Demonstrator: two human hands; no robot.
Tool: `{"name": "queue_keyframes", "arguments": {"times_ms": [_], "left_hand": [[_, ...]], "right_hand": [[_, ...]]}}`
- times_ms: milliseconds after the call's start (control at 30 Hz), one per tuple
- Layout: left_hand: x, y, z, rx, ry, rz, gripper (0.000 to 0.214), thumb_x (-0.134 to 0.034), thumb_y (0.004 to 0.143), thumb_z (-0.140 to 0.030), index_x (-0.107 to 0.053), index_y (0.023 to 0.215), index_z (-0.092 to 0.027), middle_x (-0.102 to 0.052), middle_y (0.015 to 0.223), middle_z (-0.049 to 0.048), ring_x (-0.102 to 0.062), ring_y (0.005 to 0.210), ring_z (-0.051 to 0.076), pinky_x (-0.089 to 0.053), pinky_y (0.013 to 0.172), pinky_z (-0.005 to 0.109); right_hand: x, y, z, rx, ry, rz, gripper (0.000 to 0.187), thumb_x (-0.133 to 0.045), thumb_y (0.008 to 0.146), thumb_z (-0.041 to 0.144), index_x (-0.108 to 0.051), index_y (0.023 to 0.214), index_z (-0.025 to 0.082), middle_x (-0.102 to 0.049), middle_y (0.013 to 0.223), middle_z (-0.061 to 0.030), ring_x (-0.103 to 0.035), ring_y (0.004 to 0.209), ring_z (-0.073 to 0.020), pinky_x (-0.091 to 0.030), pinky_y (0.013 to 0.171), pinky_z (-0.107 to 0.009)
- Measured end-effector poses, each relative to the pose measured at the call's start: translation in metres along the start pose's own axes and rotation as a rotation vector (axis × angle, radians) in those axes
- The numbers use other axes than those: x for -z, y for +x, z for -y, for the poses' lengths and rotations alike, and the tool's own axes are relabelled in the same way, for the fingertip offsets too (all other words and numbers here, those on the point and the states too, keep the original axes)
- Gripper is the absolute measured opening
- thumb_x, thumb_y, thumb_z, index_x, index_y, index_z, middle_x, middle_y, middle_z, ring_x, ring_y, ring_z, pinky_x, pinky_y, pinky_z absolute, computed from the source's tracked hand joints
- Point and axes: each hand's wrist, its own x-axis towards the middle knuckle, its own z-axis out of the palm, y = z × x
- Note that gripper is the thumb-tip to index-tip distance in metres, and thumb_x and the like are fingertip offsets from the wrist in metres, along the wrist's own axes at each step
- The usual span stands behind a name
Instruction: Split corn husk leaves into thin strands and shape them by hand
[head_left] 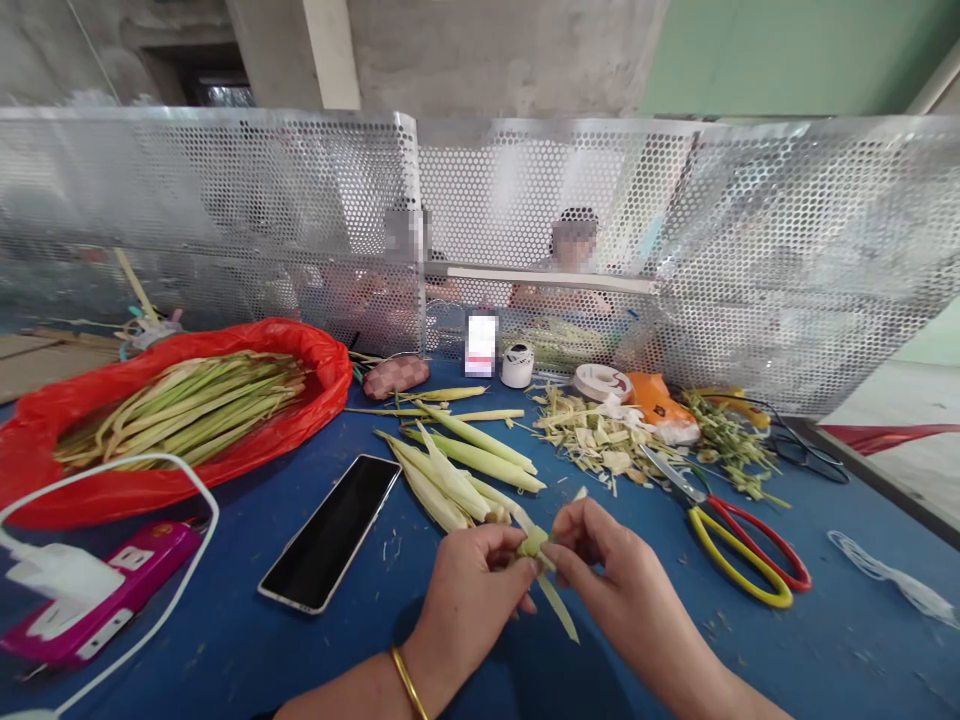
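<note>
My left hand (476, 580) pinches a small folded piece of pale green corn husk (534, 543) between thumb and fingers. From the other side my right hand (600, 550) grips the same piece, its thumb and forefinger closed on it. One loose strip of the husk hangs down below my fingers, and short ends stick out above. Just beyond my hands lie several whole corn husk leaves (480, 455), green to cream. Scissors (720, 530) with red and yellow handles rest to the right, blades partly apart.
A red plastic bag (322, 375) of long leaf strips stands left. Nearer are a black phone (334, 530) and a purple power strip (161, 560) with a charger. Husk scraps (592, 440), tape (602, 382) and thread (517, 367) lie behind. A perforated metal screen (525, 190) separates other people.
</note>
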Motion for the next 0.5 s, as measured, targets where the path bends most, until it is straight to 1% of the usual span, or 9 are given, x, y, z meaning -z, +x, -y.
{"name": "queue_keyframes", "arguments": {"times_ms": [33,100,133,167,267,367,433,500], "left_hand": [[-0.0002,-0.0011,-0.0006,-0.018,0.025,-0.003,0.016,-0.059,0.072,-0.026,-0.069,0.071,-0.014,-0.058,0.049,-0.0012,-0.054,0.046,0.012,-0.04,0.047,0.02],[-0.0003,-0.0034,-0.0014,-0.05,0.072,-0.007,0.016,-0.058,0.073,-0.027,-0.069,0.068,-0.015,-0.057,0.05,-0.0015,-0.054,0.047,0.012,-0.04,0.048,0.02],[-0.0003,-0.0045,-0.0013,-0.067,0.101,-0.004,0.017,-0.058,0.074,-0.027,-0.069,0.068,-0.015,-0.057,0.05,-0.0017,-0.054,0.048,0.012,-0.039,0.049,0.02],[-0.0002,-0.0055,-0.0007,-0.09,0.133,0.002,0.018,-0.057,0.075,-0.027,-0.069,0.069,-0.016,-0.057,0.051,-0.0019,-0.054,0.049,0.012,-0.039,0.05,0.02],[0.0005,-0.0076,0.0027,-0.181,0.253,0.022,0.019,-0.053,0.077,-0.026,-0.067,0.065,-0.018,-0.057,0.053,-0.0024,-0.053,0.052,0.012,-0.036,0.052,0.021],[0.0017,-0.0085,0.005,-0.23,0.338,0.064,0.02,-0.049,0.076,-0.021,-0.058,0.058,-0.019,-0.053,0.051,-0.0035,-0.051,0.053,0.011,-0.032,0.051,0.021],[0.0023,-0.0091,0.0044,-0.225,0.356,0.112,0.019,-0.047,0.075,-0.019,-0.053,0.056,-0.019,-0.05,0.051,-0.0041,-0.051,0.052,0.011,-0.03,0.051,0.021],[0.0024,-0.0102,0.0026,-0.212,0.37,0.186,0.019,-0.047,0.073,-0.018,-0.05,0.055,-0.019,-0.049,0.051,-0.0043,-0.051,0.053,0.011,-0.029,0.051,0.021]], "right_hand": [[-0.0009,-0.0007,-0.0007,-0.005,0.031,-0.004,0.005,-0.049,0.087,0.026,-0.052,0.087,0.022,-0.058,0.067,0.003,-0.056,0.059,-0.0135,-0.044,0.056,-0.022],[-0.0011,-0.0015,-0.0011,0.019,0.033,0.005,0.015,-0.044,0.091,0.029,-0.053,0.101,0.023,-0.06,0.07,0.0023,-0.058,0.06,-0.0141,-0.045,0.057,-0.023],[-0.0006,-0.0016,-0.0008,0.044,0.006,0.014,0.018,-0.044,0.092,0.03,-0.054,0.104,0.023,-0.061,0.072,0.0014,-0.059,0.061,-0.0145,-0.045,0.057,-0.024],[0.0002,-0.0017,-0.0002,0.072,-0.031,0.021,0.019,-0.044,0.092,0.031,-0.058,0.102,0.023,-0.062,0.074,0.0003,-0.059,0.062,-0.0149,-0.045,0.057,-0.024],[0.0021,-0.0019,0.0017,0.142,-0.121,0.029,0.018,-0.048,0.091,0.029,-0.064,0.084,0.023,-0.06,0.075,-0.001,-0.058,0.066,-0.015,-0.042,0.058,-0.024],[0.0028,-0.0023,0.0036,0.147,-0.154,-0.004,0.02,-0.052,0.089,0.025,-0.06,0.071,0.021,-0.054,0.068,0.0007,-0.053,0.06,-0.0133,-0.039,0.054,-0.023],[0.0038,-0.0019,0.0052,0.149,-0.166,-0.029,0.022,-0.052,0.088,0.024,-0.056,0.067,0.021,-0.052,0.066,0.0013,-0.051,0.057,-0.0123,-0.037,0.052,-0.023],[0.0053,-0.0009,0.0068,0.196,-0.192,-0.053,0.022,-0.05,0.089,0.022,-0.054,0.067,0.021,-0.053,0.067,0.0008,-0.051,0.06,-0.013,-0.037,0.055,-0.024]]}}
